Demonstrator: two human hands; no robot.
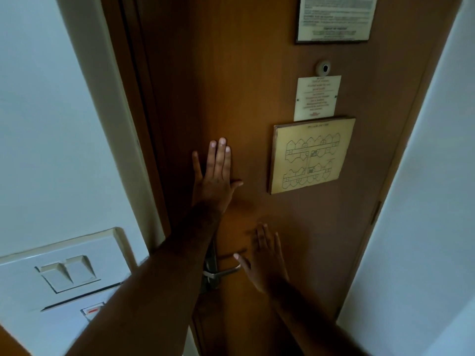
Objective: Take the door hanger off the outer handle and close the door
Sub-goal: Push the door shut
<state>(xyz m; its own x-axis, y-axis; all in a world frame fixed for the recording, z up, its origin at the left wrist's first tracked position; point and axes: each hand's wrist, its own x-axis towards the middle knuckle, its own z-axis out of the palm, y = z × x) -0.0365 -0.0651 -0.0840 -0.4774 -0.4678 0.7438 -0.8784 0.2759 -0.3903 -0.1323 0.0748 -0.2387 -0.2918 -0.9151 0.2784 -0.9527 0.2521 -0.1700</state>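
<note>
Door: the brown wooden door (pixel 257 98) fills the middle of the view and lies in line with its frame (pixel 133 73) on the left side; it looks shut or almost shut.
Left hand: the left hand (pixel 213 181) lies flat on the door, fingers spread and straight, holding nothing.
Right hand: the right hand (pixel 267 263) is open, fingers apart, blurred, just beside the inner handle (pixel 223 272); I cannot tell if it touches the door.
Door hanger: not seen in this view; neither hand holds it.
On the door: a floor plan plaque (pixel 312 155), a small notice (pixel 317 98) above it, a peephole (pixel 323 68), a framed notice (pixel 336 19) at the top.
Wall: a switch plate (pixel 64 268) at the lower left.
</note>
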